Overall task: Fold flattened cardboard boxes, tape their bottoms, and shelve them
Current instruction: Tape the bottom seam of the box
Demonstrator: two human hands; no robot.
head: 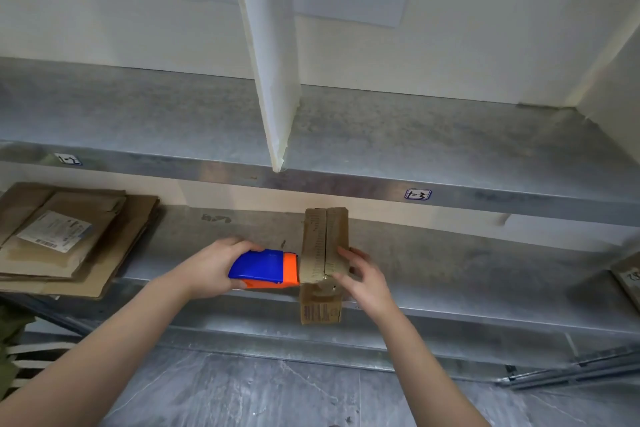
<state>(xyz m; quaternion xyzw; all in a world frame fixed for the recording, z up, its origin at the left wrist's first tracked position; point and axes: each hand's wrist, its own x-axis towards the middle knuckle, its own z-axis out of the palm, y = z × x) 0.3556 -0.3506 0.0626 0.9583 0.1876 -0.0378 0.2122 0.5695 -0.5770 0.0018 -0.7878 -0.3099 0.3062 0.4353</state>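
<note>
A small brown cardboard box [320, 246] stands on the lower metal shelf [450, 274], its two flaps meeting in a seam on top and its near end overhanging the shelf's front edge. My left hand [211, 267] grips a blue and orange tape dispenser [265, 269], whose orange end touches the box's left side. My right hand [363, 279] rests on the box's right near corner, fingers pressing the flap down by the seam.
A stack of flattened cardboard boxes [65, 236] lies on the lower shelf at the left. The upper metal shelf [381, 135] has a white divider panel [273, 55] and labels on its front edge. Another cardboard piece [628, 277] shows at the far right.
</note>
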